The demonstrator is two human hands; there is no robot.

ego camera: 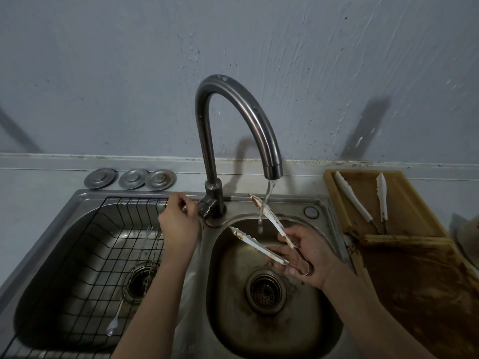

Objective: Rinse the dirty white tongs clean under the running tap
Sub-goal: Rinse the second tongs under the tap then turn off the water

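Right hand [307,257] around white tongs [261,229], arms under tap [233,130] stream.

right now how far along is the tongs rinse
Done: the tap is running, with the left hand at its handle. In hand: the right hand holds the open tongs with one arm in the stream. Left: brown residue shows on both arms, so rinsing has barely started.
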